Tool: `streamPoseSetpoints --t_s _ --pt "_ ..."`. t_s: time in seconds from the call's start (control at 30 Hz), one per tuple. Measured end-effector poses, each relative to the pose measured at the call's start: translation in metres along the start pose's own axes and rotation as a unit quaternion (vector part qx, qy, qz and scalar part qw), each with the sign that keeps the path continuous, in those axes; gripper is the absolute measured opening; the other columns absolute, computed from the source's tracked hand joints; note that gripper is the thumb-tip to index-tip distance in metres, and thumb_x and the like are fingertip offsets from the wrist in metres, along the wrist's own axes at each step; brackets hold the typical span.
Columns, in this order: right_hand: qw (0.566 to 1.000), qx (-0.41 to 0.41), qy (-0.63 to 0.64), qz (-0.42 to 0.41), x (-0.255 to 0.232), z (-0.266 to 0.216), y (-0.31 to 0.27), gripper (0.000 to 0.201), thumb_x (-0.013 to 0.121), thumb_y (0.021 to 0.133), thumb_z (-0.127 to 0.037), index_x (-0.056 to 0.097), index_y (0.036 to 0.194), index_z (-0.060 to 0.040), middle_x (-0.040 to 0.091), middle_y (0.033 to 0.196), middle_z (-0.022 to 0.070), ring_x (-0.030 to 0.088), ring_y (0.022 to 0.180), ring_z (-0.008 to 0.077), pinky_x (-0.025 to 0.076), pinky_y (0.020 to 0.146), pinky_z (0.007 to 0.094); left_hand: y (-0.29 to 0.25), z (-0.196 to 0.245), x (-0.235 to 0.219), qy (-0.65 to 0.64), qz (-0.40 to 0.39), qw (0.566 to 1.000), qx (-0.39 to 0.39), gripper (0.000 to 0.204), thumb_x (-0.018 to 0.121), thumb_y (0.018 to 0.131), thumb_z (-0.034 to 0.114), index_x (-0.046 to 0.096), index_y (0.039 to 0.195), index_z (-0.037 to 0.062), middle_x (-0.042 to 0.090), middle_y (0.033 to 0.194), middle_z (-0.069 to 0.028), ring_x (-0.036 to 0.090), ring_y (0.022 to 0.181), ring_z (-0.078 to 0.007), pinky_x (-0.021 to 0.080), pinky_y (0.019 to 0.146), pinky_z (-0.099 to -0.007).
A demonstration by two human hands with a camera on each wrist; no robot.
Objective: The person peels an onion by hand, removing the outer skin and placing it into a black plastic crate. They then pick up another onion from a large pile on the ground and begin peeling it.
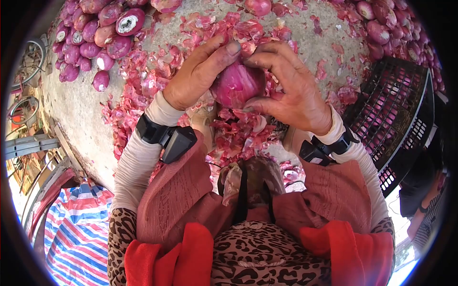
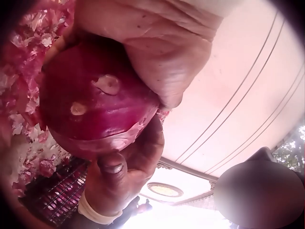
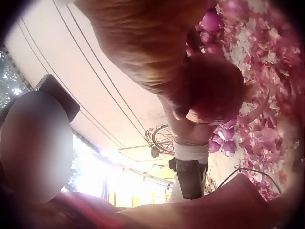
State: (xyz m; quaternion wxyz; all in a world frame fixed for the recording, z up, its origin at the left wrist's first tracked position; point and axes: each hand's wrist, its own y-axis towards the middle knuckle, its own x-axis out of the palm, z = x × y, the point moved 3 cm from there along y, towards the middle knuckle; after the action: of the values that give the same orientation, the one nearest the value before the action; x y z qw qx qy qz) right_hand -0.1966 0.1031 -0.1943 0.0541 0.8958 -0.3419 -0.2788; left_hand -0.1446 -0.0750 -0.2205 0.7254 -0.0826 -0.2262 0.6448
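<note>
Smooth, glossy red onion (image 1: 238, 86), papery onion skins (image 1: 234, 133), rough matt concrete floor (image 1: 86, 114), black plastic crate (image 1: 414, 69)

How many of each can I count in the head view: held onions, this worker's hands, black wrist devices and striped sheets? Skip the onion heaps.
Held onion: 1
Left hand and right hand: 2
Left wrist device and right wrist device: 2
Striped sheet: 1
Total: 6
</note>
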Motion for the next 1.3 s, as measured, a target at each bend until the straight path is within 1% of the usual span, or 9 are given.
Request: streamPoseSetpoints --t_s 0.03,0.1,0.23,0.63,0.83,1.0,1.13,1.2,1.3 --pt "1.000 0.000 0.000 0.000 0.000 0.000 0.000 0.061 0.084 0.059 -0.012 0.056 0.113 -0.0065 0.054 0.111 0.0125 0.053 0.104 0.0343 0.046 0.088 0.0388 0.000 0.001 0.001 0.000 0.000 1.000 0.000 0.040 0.052 0.098 0.034 0.057 0.115 -0.0009 0.061 0.106 -0.0033 0.055 0.101 -0.0107 0.044 0.091 -0.0263" --pt "1.000 -0.004 -0.017 -0.005 -0.001 0.001 -0.001 0.063 0.086 0.059 -0.015 0.056 0.113 -0.0061 0.054 0.114 0.0132 0.058 0.103 0.0294 0.049 0.086 0.0358 0.001 0.003 0.002 0.124 0.000 0.992 0.014 0.048 0.040 0.100 0.037 0.056 0.120 -0.0034 0.063 0.109 -0.0095 0.059 0.099 -0.0151 0.045 0.091 -0.0287" --pt "1.000 0.007 0.003 -0.019 0.000 0.004 -0.002 0.056 0.085 0.061 -0.011 0.056 0.108 -0.0057 0.054 0.110 0.0122 0.059 0.097 0.0275 0.049 0.082 0.0344 0.000 0.003 0.003 0.112 0.002 0.994 0.008 0.046 0.041 0.100 0.037 0.056 0.119 -0.0027 0.063 0.108 -0.0090 0.059 0.099 -0.0151 0.045 0.091 -0.0288" --pt "0.997 0.015 0.075 -0.008 -0.003 0.009 -0.002 0.020 0.072 0.072 0.002 0.058 0.085 -0.0024 0.056 0.080 0.0087 0.058 0.075 0.0262 0.046 0.066 0.0346 0.000 -0.001 0.003 0.201 -0.010 0.980 -0.015 0.043 0.045 0.099 0.037 0.059 0.115 -0.0008 0.063 0.098 -0.0056 0.057 0.091 -0.0118 0.045 0.084 -0.0240" --pt "0.986 0.083 0.140 0.031 -0.003 0.019 -0.010 0.016 0.070 0.077 0.001 0.057 0.086 -0.0016 0.058 0.081 0.0086 0.060 0.073 0.0216 0.047 0.066 0.0319 0.003 -0.010 0.002 0.136 -0.014 0.991 -0.013 0.049 0.037 0.100 0.041 0.059 0.112 -0.0016 0.064 0.098 -0.0066 0.060 0.089 -0.0133 0.046 0.084 -0.0268" --pt "0.975 0.140 0.168 0.031 -0.008 0.012 -0.009 0.026 0.069 0.076 0.002 0.059 0.100 -0.0019 0.061 0.085 0.0071 0.061 0.078 0.0152 0.049 0.069 0.0288 0.003 -0.009 0.005 -0.008 -0.024 0.999 -0.047 0.047 0.037 0.101 0.040 0.058 0.113 -0.0005 0.064 0.101 -0.0077 0.061 0.090 -0.0138 0.048 0.085 -0.0284" --pt "0.983 0.116 0.130 -0.048 -0.011 0.010 -0.003 0.033 0.070 0.074 0.001 0.060 0.105 -0.0032 0.061 0.086 0.0082 0.062 0.076 0.0182 0.049 0.068 0.0309 0.002 -0.009 0.007 -0.062 -0.002 0.996 -0.069 0.046 0.039 0.101 0.040 0.059 0.111 -0.0002 0.064 0.101 -0.0067 0.060 0.091 -0.0127 0.047 0.086 -0.0272" --pt "0.988 0.060 0.107 -0.092 -0.009 0.005 0.001 0.034 0.070 0.073 0.001 0.060 0.105 -0.0045 0.061 0.088 0.0095 0.062 0.078 0.0236 0.049 0.069 0.0333 0.001 -0.007 0.005 0.005 0.014 0.998 -0.063 0.044 0.041 0.101 0.039 0.059 0.110 0.0002 0.064 0.101 -0.0057 0.059 0.090 -0.0115 0.047 0.085 -0.0263" --pt "0.994 0.004 0.058 -0.091 -0.009 0.005 0.003 0.030 0.069 0.073 0.001 0.060 0.101 -0.0044 0.058 0.087 0.0104 0.060 0.081 0.0286 0.048 0.070 0.0352 0.002 -0.008 0.002 0.010 -0.018 0.997 -0.072 0.042 0.041 0.101 0.039 0.058 0.112 0.0013 0.063 0.102 -0.0054 0.059 0.090 -0.0104 0.047 0.084 -0.0260"
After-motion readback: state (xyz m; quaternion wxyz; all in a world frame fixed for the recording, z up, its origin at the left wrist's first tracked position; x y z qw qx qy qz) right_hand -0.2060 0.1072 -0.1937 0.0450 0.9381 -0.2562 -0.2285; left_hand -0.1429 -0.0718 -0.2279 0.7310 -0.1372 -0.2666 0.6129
